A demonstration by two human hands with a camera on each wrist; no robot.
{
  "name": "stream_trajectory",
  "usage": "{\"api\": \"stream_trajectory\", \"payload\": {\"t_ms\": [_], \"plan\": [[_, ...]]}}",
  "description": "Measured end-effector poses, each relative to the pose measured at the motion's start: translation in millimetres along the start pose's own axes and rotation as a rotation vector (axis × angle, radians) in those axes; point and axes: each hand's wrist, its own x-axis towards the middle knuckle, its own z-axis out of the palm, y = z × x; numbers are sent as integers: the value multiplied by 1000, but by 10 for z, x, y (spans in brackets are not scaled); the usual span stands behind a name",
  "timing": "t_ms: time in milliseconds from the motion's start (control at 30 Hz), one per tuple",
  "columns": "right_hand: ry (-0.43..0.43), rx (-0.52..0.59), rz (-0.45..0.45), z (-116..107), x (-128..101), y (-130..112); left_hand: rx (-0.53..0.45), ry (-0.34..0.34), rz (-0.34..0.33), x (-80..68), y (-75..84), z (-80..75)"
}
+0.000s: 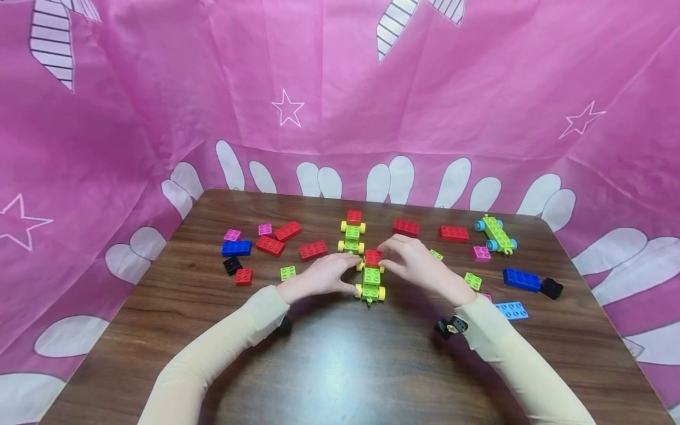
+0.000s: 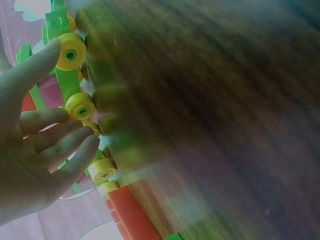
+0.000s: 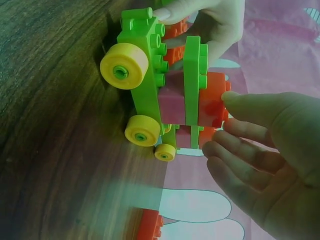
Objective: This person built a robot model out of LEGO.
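A near toy car (image 1: 372,277) stands on the table, with yellow wheels, a lime chassis, a pink brick (image 3: 172,97), a lime plate (image 3: 192,85) and a red brick (image 1: 372,258) stacked on it. My left hand (image 1: 329,273) lies along its left side, the thumb against a rear wheel (image 2: 71,51) and the fingers spread by the front one. At the right, my right hand (image 1: 417,262) has its thumb tip at the red brick's studded top and its fingers loosely bent beside it. A second, similar car (image 1: 352,233) stands just ahead.
Several red bricks (image 1: 313,250), a blue brick (image 1: 236,248) and a black one (image 1: 232,265) lie at the left. On the right are another blue brick (image 1: 522,279), a light blue brick (image 1: 512,310) and a lime chassis with blue wheels (image 1: 495,234). A pink curtain (image 1: 340,112) hangs behind the table.
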Motion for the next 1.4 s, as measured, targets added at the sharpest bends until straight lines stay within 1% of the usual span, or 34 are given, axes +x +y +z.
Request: {"api": "stream_trajectory", "payload": {"t_ms": [133, 333, 500, 633, 767, 967, 1133, 1267, 1400], "plan": [[8, 10, -1, -9, -13, 6, 4, -6, -4, -3, 1, -7], [10, 29, 44, -94, -64, 36, 17, 2, 9, 12, -9, 2], [18, 23, 74, -207, -164, 94, 27, 14, 8, 19, -11, 9], [21, 8, 129, -300, -296, 176, 32, 20, 6, 11, -6, 12], [25, -16, 185, -404, -471, 282, 34, 27, -3, 3, -6, 17], [64, -78, 210, -575, -801, 501, 28, 30, 0, 11, -13, 23], [84, -130, 249, -754, -1068, 711, 41, 27, -8, 11, -7, 9], [105, -191, 250, -875, -1312, 902, 55, 26, -7, 21, 0, 4], [73, -200, 233, -939, -1596, 1056, 76, 23, -2, 38, 14, 5]]}}
